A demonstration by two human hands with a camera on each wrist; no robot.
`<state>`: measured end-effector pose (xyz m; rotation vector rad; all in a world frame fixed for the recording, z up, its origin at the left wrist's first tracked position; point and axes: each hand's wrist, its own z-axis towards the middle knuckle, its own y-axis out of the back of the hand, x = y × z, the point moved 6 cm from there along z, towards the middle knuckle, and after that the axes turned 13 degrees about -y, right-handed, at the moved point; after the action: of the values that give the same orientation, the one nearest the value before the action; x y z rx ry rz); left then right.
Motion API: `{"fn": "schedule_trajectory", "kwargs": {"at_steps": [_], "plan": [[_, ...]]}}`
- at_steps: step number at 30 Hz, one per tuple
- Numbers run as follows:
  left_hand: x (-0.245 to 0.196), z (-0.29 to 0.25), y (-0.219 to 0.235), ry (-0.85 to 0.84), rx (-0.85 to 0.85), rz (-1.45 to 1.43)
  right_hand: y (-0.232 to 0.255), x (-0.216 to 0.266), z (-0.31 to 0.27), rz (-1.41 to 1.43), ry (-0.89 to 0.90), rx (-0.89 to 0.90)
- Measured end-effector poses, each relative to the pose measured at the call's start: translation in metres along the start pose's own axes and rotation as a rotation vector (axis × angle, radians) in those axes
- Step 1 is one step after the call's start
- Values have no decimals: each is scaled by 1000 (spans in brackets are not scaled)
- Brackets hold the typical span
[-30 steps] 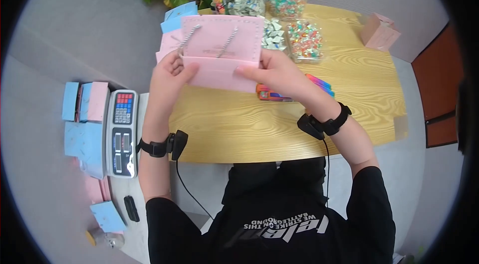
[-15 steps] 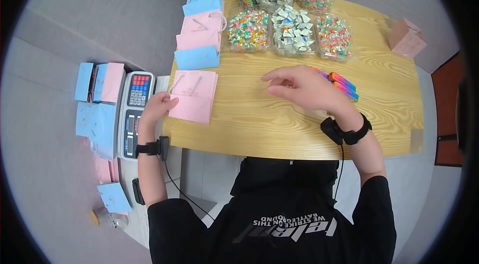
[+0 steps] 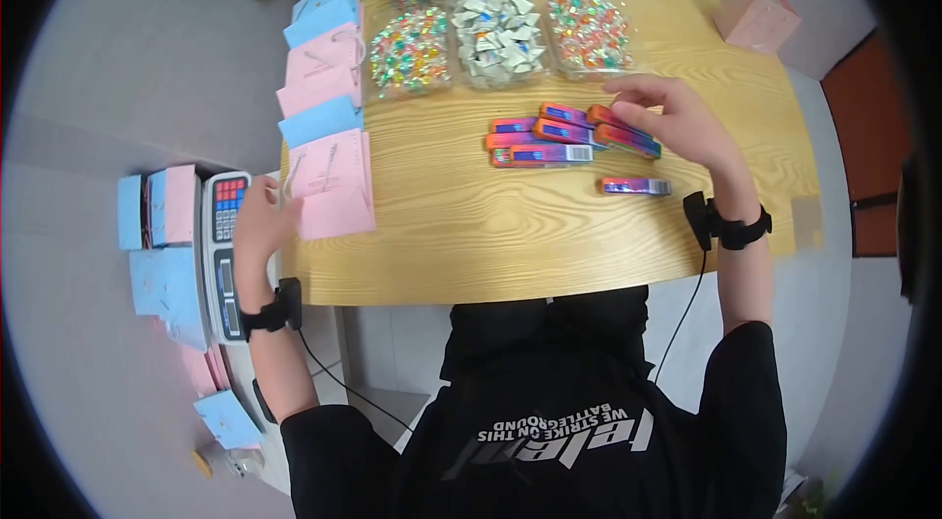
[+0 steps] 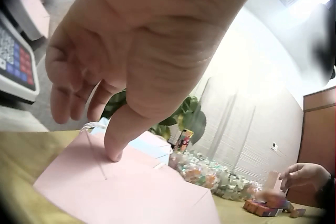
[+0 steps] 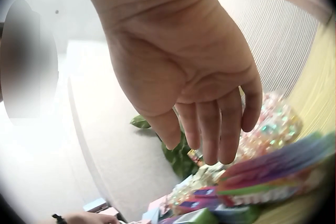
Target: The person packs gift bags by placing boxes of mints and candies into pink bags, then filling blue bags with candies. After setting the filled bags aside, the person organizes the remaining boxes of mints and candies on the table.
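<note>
A flat pink paper bag with string handles lies at the table's left edge. My left hand is at its left side. In the left wrist view the thumb presses on the pink bag, and the other fingers hang loosely curled off it. My right hand hovers open over a cluster of several colourful wrapped packs. Its relaxed fingers hang above the packs and hold nothing. One more pack lies apart, nearer to me.
Three clear trays of wrapped candies stand at the back of the wooden table. Blue and pink bags line its left edge. A weighing scale and more bag stacks sit left of the table. A pink box is back right.
A second ago both hands held the pink bag up. The left hand has since laid it flat at the table's left edge, and the right hand has let go and moved right over the packs.
</note>
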<state>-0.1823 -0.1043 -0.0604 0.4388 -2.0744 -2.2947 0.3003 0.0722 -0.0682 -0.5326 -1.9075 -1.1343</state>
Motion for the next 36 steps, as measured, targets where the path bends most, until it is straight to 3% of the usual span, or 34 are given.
{"fn": "schedule_trajectory", "kwargs": {"at_steps": [2, 6, 9, 12, 15, 18, 22, 27, 36], "plan": [[-25, 0, 22, -4, -52, 93, 26, -19, -8, -140, 53, -155], [-90, 7, 45, -20, -110, 66, 55, -50, -27, -251, -124, -196], [-149, 17, 28, -368, -26, -205, 48, -62, -35, -321, -100, -141], [-215, 24, -6, -717, 170, -220, 34, -65, -34, -353, 32, -98], [-276, 36, -42, -973, 282, -286, 19, -45, -31, -388, 6, -65], [-331, 42, -61, -1123, 134, -220, 5, -39, -20, -435, 20, -35], [-348, 50, -86, -1121, 188, -259, -2, -34, -15, -551, 66, -53], [-339, 57, -94, -1054, 343, -244, 12, -42, -19, -547, -49, -135], [-315, 58, -86, -1022, 227, -437, 22, -60, -17, -502, -75, -158]]}}
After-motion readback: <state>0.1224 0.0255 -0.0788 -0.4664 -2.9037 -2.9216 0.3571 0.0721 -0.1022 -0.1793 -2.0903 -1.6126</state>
